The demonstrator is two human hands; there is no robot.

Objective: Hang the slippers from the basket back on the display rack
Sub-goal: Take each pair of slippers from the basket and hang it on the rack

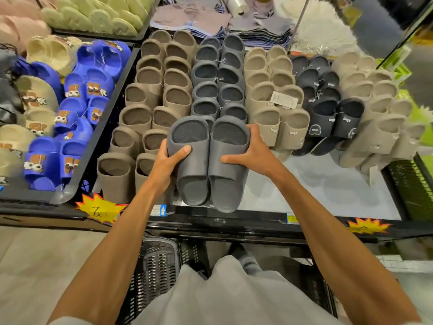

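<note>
Two slippers (208,160), dark grey, side by side. Left hand (167,165) grips one, right hand (253,153) grips other, at front of grey row (219,73) on rack (234,221). One basket (157,266) below.

Blue slippers (77,90) with googly-eyed brown figures packed in black tray (103,123) at left, beige slippers (35,92) of same kind beside them. Pale green slippers (100,15) in row behind. Folded grey and mauve cloths (262,31) stacked at back, white fluffy goods (321,26) to their right. Starburst price sticker (100,208) lower left, second sticker (367,225) lower right. Pale floor (46,254) beneath.
</note>
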